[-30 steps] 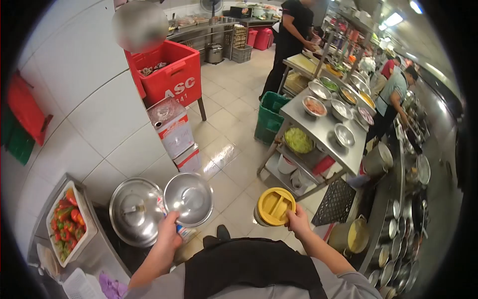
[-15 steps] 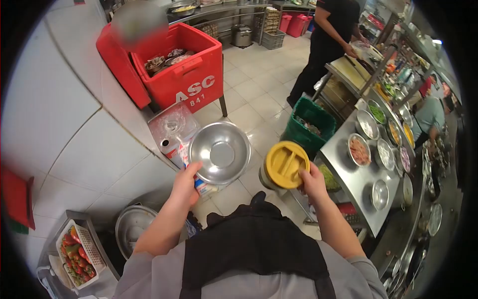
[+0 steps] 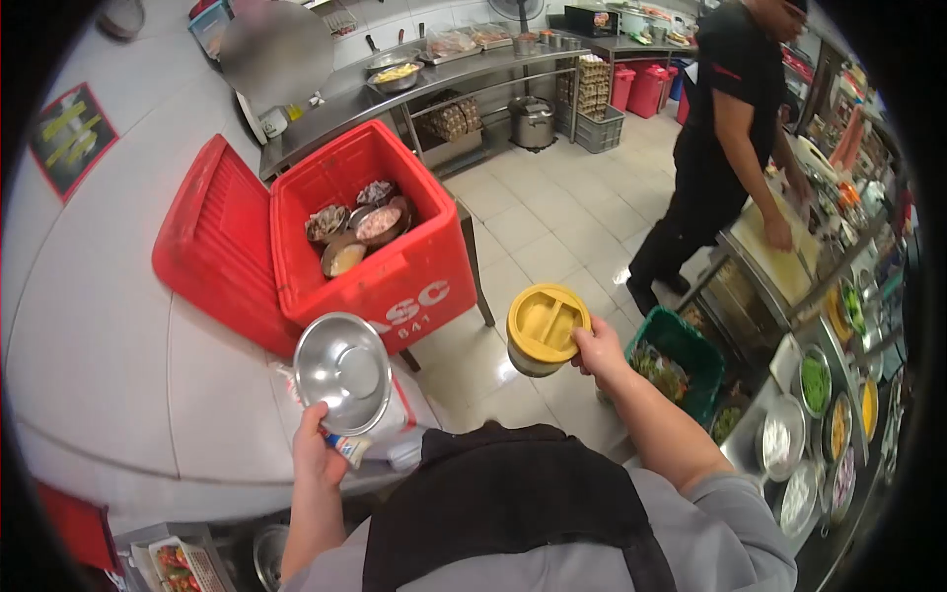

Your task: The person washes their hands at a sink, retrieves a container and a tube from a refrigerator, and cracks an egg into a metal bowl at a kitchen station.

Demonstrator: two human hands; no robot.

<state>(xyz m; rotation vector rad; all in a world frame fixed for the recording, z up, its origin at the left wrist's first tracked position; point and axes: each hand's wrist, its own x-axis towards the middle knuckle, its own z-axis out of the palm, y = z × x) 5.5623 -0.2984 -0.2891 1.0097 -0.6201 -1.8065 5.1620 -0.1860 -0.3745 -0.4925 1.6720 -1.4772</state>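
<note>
My left hand (image 3: 316,449) is closed on the rim of a shiny steel bowl (image 3: 343,375), tilted so its bare inside faces me. A white, blue and red packet (image 3: 349,448) shows just under the bowl, against the same hand. In my right hand (image 3: 602,353) is a round container with a yellow lid (image 3: 546,326), gripped at its side. The lid has a raised bar across its middle. Beyond the bowl stands a red cooler (image 3: 434,266) with its lid swung back and several bowls of food inside.
A co-worker (image 3: 735,128) in black stands at a cutting board (image 3: 784,247) on the right. Below it is a green bin (image 3: 705,360) with scraps. Several food bowls line the right counter. A steel table (image 3: 345,109) runs along the back, near a rice cooker (image 3: 533,123).
My view has lifted, showing more of the cooler and back table. The bowl has shifted left and the yellow-lidded container slightly left. Both hands keep their holds.
</note>
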